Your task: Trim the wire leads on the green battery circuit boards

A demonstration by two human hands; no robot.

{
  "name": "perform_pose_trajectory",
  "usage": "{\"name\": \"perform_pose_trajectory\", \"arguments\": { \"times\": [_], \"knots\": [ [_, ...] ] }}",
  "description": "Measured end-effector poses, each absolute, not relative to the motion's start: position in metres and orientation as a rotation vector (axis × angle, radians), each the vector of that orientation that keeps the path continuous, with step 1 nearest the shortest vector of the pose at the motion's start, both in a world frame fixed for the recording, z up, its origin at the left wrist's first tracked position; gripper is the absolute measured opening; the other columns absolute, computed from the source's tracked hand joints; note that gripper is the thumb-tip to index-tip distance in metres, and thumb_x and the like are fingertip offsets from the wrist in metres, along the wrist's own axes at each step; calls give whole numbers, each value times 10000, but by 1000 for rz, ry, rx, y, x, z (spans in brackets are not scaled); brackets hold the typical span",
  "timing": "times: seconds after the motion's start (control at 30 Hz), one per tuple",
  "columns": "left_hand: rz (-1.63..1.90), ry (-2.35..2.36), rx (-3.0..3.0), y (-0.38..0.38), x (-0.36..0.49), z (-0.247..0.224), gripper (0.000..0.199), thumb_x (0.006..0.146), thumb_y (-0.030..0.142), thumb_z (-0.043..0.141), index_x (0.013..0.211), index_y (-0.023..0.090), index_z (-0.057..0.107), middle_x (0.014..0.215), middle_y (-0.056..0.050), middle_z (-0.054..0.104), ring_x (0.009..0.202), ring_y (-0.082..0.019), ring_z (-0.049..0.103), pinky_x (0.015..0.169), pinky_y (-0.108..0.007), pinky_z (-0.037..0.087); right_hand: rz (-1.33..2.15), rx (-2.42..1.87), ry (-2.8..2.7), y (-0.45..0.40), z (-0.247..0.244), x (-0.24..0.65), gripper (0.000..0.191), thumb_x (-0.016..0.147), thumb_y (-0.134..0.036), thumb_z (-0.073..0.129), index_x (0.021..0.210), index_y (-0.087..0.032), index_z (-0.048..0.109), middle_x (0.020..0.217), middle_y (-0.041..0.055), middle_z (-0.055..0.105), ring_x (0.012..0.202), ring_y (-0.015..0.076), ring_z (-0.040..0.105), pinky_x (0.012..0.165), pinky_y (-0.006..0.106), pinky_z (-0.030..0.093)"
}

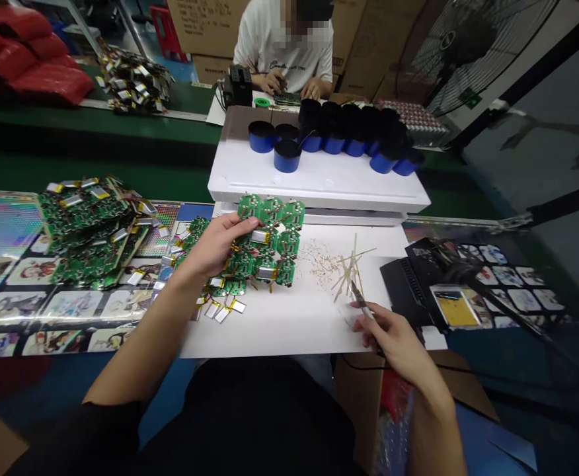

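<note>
Pinching the circuit board (288, 246) by its left edge in the left hand (214, 247), thumb on top and fingers mostly hidden beneath, above the left part of the white sheet (289, 330), probably to leave the far edges free and the silver batteries (260, 237) in view. Gripping a slim tool (361, 301) in the right hand (389, 334), closed around the handle with the tip down by the pale strips (351, 270), likely gathered near the scraps (323, 266) to stay clear of the circuit board; cannot tell about any contact at the tip. Having a pile of boards (91, 231) off to the left, presumably for easy reach.
</note>
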State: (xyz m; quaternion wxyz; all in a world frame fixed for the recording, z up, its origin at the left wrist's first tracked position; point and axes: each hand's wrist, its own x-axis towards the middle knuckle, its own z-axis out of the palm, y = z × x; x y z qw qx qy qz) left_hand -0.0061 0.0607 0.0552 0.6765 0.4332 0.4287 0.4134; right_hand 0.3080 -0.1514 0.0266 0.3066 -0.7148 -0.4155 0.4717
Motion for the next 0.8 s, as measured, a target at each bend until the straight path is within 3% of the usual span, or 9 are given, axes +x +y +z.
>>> {"name": "perform_pose_trajectory", "arguments": {
  "times": [0.13, 0.23, 0.33, 0.5, 0.67, 0.73, 0.8],
  "knots": [
    [1043, 1125, 1085, 67, -48, 79, 320, 703, 434, 888, 784, 178, 715, 711, -4, 664, 599, -140, 600, 530, -237, 477, 1015, -2254, -1433, -159, 35, 327, 652, 948, -598, 548, 1485, -237, 627, 792, 51, 749, 702, 268, 715, 628, 361, 559],
    [1076, 1240, 1125, 73, -82, 89, 281, 718, 403, 865, 778, 177, 709, 684, 0, 652, 576, -133, 583, 519, -229, 468, 877, -2327, -1571, -158, 40, 325, 723, 971, -594, 454, 1642, -328, 431, 1126, 103, 798, 1009, 333, 784, 845, 438, 601],
    [1000, 1337, 1108, 81, -111, 84, 301, 705, 401, 873, 738, 180, 671, 651, -5, 639, 543, -139, 582, 499, -237, 471, 859, -2329, -1666, -155, 37, 322, 681, 971, -577, 430, 1617, -366, 473, 1379, 103, 743, 1275, 375, 710, 1006, 486, 564],
    [913, 1422, 1221, 87, -136, 58, 404, 699, 495, 890, 870, 179, 706, 725, -20, 685, 578, -159, 612, 525, -248, 460, 858, -2285, -1726, -151, 18, 334, 684, 958, -564, 471, 1612, -366, 499, 1339, 101, 772, 1180, 393, 762, 970, 483, 589],
    [919, 1653, 1589, 77, -145, 50, 449, 690, 493, 890, 991, 175, 792, 877, -83, 778, 802, -251, 697, 702, -280, 483, 918, -2245, -1558, -152, -2, 345, 800, 896, -694, 489, 1618, -350, 488, 1543, 115, 636, 1379, 460, 625, 1081, 612, 530],
    [903, 1741, 1737, 74, -152, 55, 378, 726, 493, 867, 950, 192, 816, 869, -98, 789, 813, -278, 691, 718, -291, 458, 948, -2118, -1479, -152, -10, 341, 802, 867, -733, 541, 1553, -320, 576, 1521, 124, 656, 1394, 450, 615, 1094, 581, 535],
    [857, 1835, 1853, 76, -167, 64, 338, 811, 527, 782, 901, 202, 815, 882, -110, 793, 815, -290, 685, 728, -305, 443, 1058, -1954, -1418, -152, -16, 331, 734, 846, -729, 629, 1426, -284, 691, 1354, 141, 760, 1252, 419, 709, 994, 493, 603]
  ]
}}
